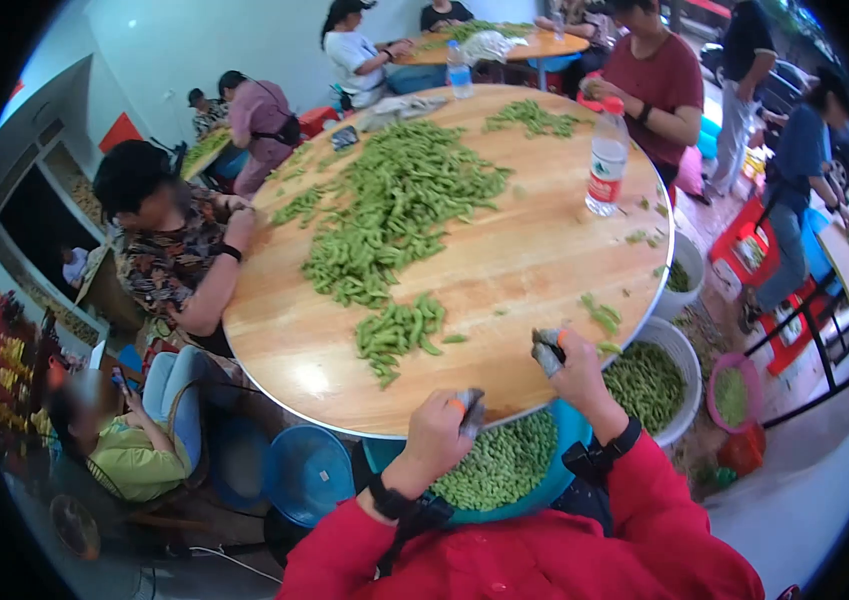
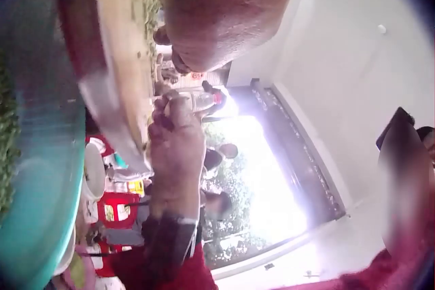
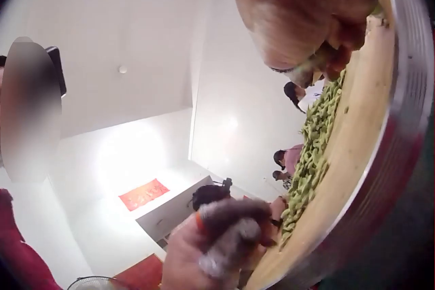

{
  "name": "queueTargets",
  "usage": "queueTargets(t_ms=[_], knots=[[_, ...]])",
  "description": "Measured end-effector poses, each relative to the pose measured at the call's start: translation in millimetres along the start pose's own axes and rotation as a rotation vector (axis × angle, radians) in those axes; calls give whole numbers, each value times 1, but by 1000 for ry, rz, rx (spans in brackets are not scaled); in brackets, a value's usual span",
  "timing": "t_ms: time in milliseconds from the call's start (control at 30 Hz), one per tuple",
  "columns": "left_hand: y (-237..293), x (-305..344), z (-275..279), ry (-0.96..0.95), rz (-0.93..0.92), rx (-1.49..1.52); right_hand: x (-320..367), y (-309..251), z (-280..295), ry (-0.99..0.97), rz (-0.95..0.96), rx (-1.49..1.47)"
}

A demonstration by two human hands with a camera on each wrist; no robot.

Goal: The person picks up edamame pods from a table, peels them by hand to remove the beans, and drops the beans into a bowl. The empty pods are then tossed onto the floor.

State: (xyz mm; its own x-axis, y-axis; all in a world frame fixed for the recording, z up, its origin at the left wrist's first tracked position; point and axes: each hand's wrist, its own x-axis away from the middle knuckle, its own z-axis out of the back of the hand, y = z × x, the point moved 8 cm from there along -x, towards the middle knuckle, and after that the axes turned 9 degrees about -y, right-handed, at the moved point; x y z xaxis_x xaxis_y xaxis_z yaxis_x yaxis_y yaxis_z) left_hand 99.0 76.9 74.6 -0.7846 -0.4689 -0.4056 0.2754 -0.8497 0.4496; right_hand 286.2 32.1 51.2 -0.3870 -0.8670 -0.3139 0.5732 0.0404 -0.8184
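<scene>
1. Head view: main heap of green pods [image 1: 384, 200] lies on the desk [image 1: 544, 270]; a smaller heap [image 1: 399, 330] sits towards the near edge. Green beans [image 1: 499, 465] fill much of the teal basin [image 1: 575, 430], below that edge.
2. Left hand [image 1: 432, 440] is over the near edge, fingers bent; right hand [image 1: 581, 380] is over the desk, near its near-right edge, fingers likewise bent. Grey finger covers [image 1: 471, 410] obscure the tips. Whether either pinches a pod cannot be told.
3. Risk, as judged: beans released short of the basin could drop at the desk edge. Stray pods [image 1: 600, 313] could be swept off by the right sleeve. The upright red-capped bottle [image 1: 606, 165], near the right edge, could tip if knocked.
4. Count, desk: two bottles, including the far one [image 1: 459, 72]; one dark packet [image 1: 344, 138]; one pale cloth [image 1: 399, 110]. Individual pods and beans: too many to count.
5. Count, beside or below: one teal basin, one white basket [image 1: 692, 385], one white bucket [image 1: 684, 303], one pink basin [image 1: 711, 390], two blue basins [image 1: 314, 475].
</scene>
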Motion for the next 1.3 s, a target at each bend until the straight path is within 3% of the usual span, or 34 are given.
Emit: queueTargets(t_ms=[33, 133, 233, 433, 500, 533, 600, 633, 733, 767, 867, 1000, 1200, 1300], knots=[[-12, -14, 2, 54, 60, 36, 0, 5, -4, 27, 11, 0], [-43, -57, -7, -12, 209, -179, 1, -3, -13, 13, 110, 81], [-61, -79, -27, -323, 408, -265, 2, -6, -12, 18, 111, 91], [-80, -70, -44, -288, 371, -311, 2, 0, -15, 18, 83, 64], [-74, -59, -35, -165, 279, -204, 2, -3, -15, -37, 71, 172], [-71, -54, -31, -105, 236, -150, 9, 3, -17, -82, 15, 85], [-74, -36, -23, -62, 420, 355, 11, 12, -25, -150, -75, -100], [-70, -24, -22, -46, 516, 608, 19, -1, -26, -240, -145, -206], [-41, 2, -24, -43, 522, 1047, 44, -13, -50, -369, -344, -780], [-34, 11, -29, -91, 508, 1084, 51, -19, -59, -458, -401, -926], [-10, 21, -29, -146, 447, 1102, 60, -30, -69, -480, -431, -1074], [-9, 31, -36, -206, 440, 1210, 60, -35, -66, -453, -285, -874], [-9, 45, -48, -492, 504, 985, 61, -52, -60, -425, -85, -424], [-12, 49, -43, -429, 510, 972, 66, -49, -54, -279, -136, -537]])
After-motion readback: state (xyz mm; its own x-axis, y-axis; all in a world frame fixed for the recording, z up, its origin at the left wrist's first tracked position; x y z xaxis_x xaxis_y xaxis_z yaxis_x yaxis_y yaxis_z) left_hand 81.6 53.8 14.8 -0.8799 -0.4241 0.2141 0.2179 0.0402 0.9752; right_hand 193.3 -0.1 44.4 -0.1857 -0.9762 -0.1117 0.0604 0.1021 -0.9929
